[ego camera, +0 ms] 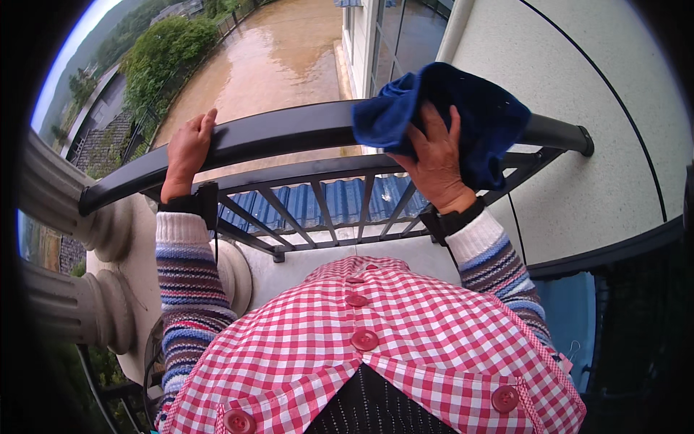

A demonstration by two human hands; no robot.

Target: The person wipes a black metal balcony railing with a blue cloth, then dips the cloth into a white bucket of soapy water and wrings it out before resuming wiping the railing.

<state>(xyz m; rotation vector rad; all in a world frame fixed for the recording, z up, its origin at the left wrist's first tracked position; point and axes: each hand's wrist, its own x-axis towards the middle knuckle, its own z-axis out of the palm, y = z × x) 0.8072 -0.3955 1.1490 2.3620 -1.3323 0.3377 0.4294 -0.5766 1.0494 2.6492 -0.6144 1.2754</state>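
Observation:
A dark metal handrail curves across the view in front of me. My left hand is closed around its left part, with the thumb side up. Toward the rail's right end, a dark blue cloth drapes over the top and hangs down on my side. My right hand holds this cloth against the rail, fingers pointing away from me and partly tucked into its folds. The cloth hides the stretch of rail under it.
Slanted balusters stand below the handrail, above blue corrugated roofing. Fluted columns rise at the left, and a pale wall closes the right side. Far below lies a wet brown yard.

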